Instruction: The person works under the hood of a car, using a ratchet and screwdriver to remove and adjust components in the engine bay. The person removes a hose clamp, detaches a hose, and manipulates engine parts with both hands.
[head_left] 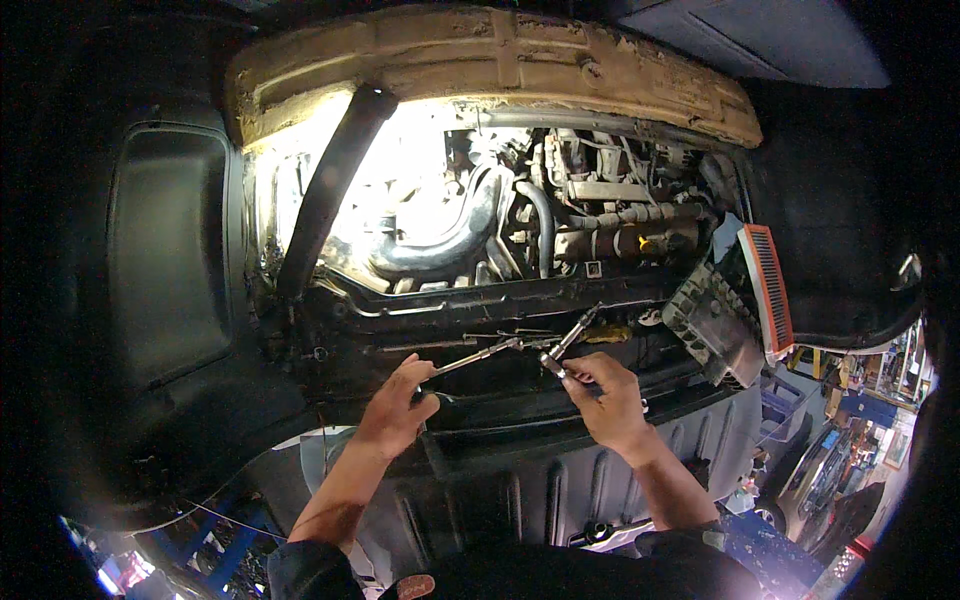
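Observation:
My left hand has its fingers closed round the near end of a slim metal bar, which slants away to the right and has a thicker tip. In my right hand, thumb and fingers pinch the head of a ratchet. A shiny socket extension points up and away from it toward the engine bay. The bar's tip lies close to the ratchet; whether they touch I cannot tell. Just beyond, a yellow-handled tool and several thin metal tools lie on the dark front ledge.
Beyond the ledge is the open engine bay, with a curved black intake hose under glaring light. A dark strut crosses its left side. At right, an orange-framed air filter leans beside a dirty plastic housing. A ribbed dark panel lies below my hands.

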